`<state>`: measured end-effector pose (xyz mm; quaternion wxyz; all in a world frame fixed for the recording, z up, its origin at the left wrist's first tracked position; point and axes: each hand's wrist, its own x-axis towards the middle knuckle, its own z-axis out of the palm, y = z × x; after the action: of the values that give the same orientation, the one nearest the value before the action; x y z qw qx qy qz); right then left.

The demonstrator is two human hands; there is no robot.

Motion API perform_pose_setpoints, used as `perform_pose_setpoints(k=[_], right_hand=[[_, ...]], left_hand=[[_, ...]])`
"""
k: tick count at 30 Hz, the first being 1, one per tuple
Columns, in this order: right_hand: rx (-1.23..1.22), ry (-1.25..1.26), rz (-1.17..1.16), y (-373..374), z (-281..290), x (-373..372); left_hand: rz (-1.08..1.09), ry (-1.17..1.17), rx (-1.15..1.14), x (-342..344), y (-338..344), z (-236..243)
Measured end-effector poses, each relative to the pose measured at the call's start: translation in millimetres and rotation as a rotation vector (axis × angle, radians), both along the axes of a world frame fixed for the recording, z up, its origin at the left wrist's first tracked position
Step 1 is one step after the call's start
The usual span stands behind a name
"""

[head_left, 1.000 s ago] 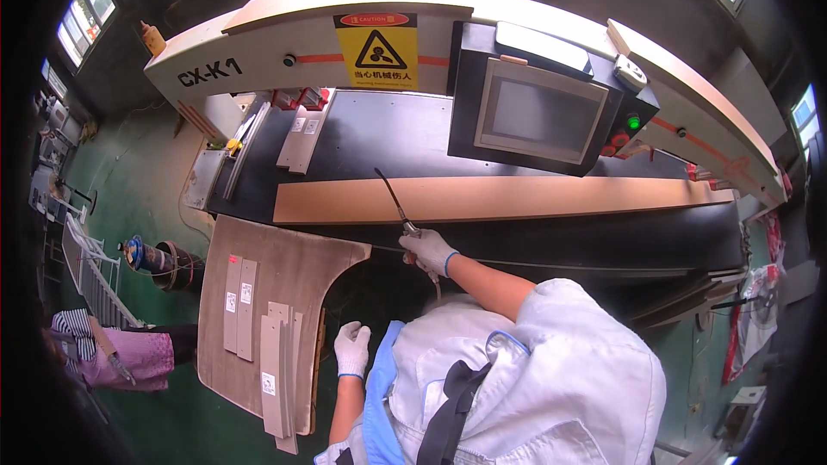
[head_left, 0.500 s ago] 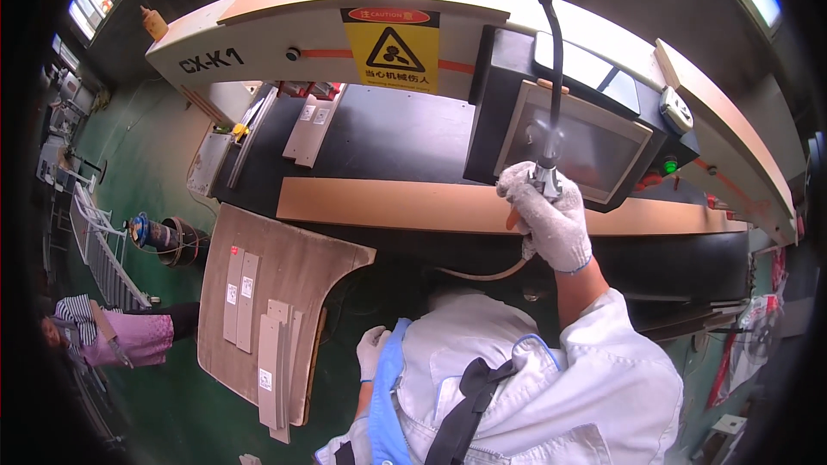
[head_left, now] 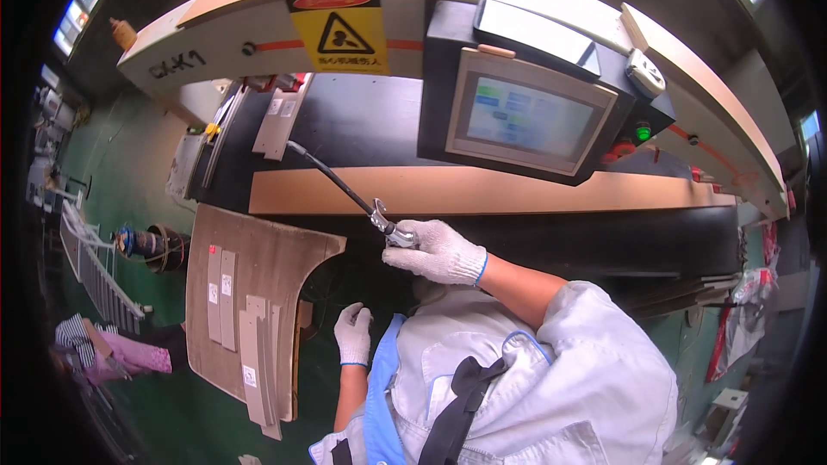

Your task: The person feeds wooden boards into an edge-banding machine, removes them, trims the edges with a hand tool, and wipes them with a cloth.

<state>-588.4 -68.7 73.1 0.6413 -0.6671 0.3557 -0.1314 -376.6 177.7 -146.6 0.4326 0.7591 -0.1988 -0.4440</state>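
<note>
My right hand, in a white knit glove, is closed on a metal air gun. Its long black nozzle slants up and left over a long tan board on the machine's black bed; the tip is by short pale boards at the back. My gloved left hand hangs low by my body with curled fingers and nothing visible in it, right of a brown worktable that carries several labelled strips.
Overhead spans a machine beam with a warning sign and control screen. At left are a ladder-like metal rack, drums and another person in a pink apron. Stacked panels lean at lower right.
My right hand first lifted the air gun upright before the screen, then lowered it leftward, nozzle toward the back boards. The screen now shows coloured blocks instead of plain grey.
</note>
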Motion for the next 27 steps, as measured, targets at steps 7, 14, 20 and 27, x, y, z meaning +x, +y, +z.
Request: perform_pose_setpoints(k=[7, 14, 20, 27], right_hand=[[-0.027, 0.287, 0.206, 56, -130, 97], [-0.953, 0.267, 0.071, 55, -164, 320], [-0.817, -0.106, 0.223, 232, -188, 369], [-0.789, -0.506, 0.582, 493, -141, 362]], left_hand=[[0.181, -0.069, -0.045, -38, 140, 11], [0.797, -0.135, 0.11, -135, 412, -14], [1.103, -0.04, 0.183, -175, 531, -5], [1.118, -0.026, -0.038, -76, 572, -35]])
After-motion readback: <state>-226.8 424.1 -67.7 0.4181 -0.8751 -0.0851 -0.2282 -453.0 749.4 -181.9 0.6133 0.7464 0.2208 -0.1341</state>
